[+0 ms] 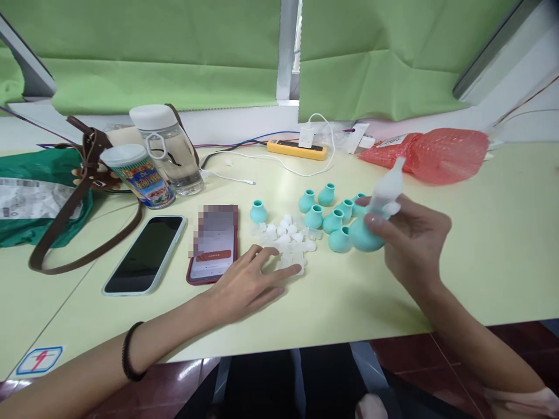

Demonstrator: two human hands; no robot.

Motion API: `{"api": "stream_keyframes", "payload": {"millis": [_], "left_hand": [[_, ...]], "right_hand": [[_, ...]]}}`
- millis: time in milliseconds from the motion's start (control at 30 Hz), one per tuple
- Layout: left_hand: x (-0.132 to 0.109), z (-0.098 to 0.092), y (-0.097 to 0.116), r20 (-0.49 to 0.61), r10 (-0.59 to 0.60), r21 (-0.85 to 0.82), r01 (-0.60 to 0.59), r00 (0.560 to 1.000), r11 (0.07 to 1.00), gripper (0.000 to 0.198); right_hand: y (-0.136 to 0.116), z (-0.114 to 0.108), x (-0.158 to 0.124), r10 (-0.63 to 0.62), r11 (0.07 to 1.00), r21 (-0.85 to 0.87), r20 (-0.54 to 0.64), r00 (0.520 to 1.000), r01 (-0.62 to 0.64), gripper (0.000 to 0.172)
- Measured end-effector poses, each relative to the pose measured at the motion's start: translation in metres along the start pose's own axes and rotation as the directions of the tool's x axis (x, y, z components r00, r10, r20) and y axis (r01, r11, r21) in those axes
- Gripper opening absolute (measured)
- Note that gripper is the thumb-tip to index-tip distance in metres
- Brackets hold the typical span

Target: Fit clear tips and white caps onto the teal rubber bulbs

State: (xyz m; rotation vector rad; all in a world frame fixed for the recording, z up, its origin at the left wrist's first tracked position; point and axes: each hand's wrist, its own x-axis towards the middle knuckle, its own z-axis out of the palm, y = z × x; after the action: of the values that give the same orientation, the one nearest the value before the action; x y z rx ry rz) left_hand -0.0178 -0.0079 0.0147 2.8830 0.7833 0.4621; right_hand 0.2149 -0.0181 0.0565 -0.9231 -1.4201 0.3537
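Observation:
My right hand (pixel 410 238) is closed around a teal rubber bulb (pixel 367 234) fitted with a translucent nozzle (pixel 388 185) that points up. It is held above the table, right of the other bulbs. My left hand (pixel 255 273) lies spread on the table, fingertips at a heap of small translucent white plastic parts (pixel 286 230). No part is clearly gripped in it. Behind and right of the heap stand several loose teal bulbs (pixel 313 217) with open necks. One more bulb (pixel 258 212) stands apart to the left.
Left of the parts lie a red-cased phone (pixel 213 244) and a phone in a pale case (pixel 146 256). Farther back are a snack canister (pixel 140 177), a water bottle (pixel 168 151) and a brown strap (pixel 48 250). A yellow power strip (pixel 297 149) and a red plastic package (pixel 449 157) lie behind.

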Motion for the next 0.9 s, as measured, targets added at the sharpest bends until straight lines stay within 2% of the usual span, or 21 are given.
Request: {"api": "stream_keyframes", "payload": {"millis": [100,200,300,367,433,600,700,800,900], "left_hand": [[0.000,0.000,0.001,0.035,0.001,0.042,-0.003,0.999,0.999,0.034],[-0.002,0.002,0.001,0.044,-0.005,0.079,0.001,0.999,0.997,0.032],[-0.003,0.006,-0.001,0.030,0.001,0.135,-0.005,1.000,0.991,0.032],[-0.004,0.007,-0.001,0.022,0.004,0.170,-0.008,1.000,0.985,0.031],[-0.004,0.007,0.000,0.023,0.007,0.198,-0.011,1.000,0.980,0.031],[-0.004,0.006,0.003,0.055,0.018,0.222,-0.030,0.998,0.975,0.031],[-0.004,0.007,0.003,0.051,0.021,0.233,-0.033,0.998,0.972,0.032],[-0.005,0.009,0.003,0.053,0.020,0.255,-0.033,0.998,0.966,0.034],[-0.006,0.011,0.002,0.056,0.025,0.285,-0.040,0.998,0.958,0.036]], "right_hand": [[-0.001,-0.011,0.012,-0.039,0.967,-0.255,-0.087,0.995,0.016,0.008],[0.000,-0.022,0.023,-0.056,0.836,-0.549,-0.095,0.994,-0.005,0.008],[0.005,-0.032,0.031,0.108,0.637,-0.763,-0.051,0.993,-0.108,0.013],[0.009,-0.036,0.034,0.273,0.512,-0.845,-0.013,0.962,-0.156,0.017],[0.013,-0.039,0.036,0.376,0.441,-0.885,0.028,0.926,-0.152,0.019],[0.020,-0.040,0.036,0.516,0.429,-0.892,0.112,0.849,-0.143,0.028],[0.019,-0.040,0.036,0.551,0.396,-0.906,0.106,0.828,-0.147,0.039],[0.015,-0.040,0.035,0.507,0.328,-0.939,0.086,0.858,-0.100,0.044],[0.013,-0.042,0.035,0.376,0.369,-0.928,0.102,0.921,-0.048,0.050]]}}
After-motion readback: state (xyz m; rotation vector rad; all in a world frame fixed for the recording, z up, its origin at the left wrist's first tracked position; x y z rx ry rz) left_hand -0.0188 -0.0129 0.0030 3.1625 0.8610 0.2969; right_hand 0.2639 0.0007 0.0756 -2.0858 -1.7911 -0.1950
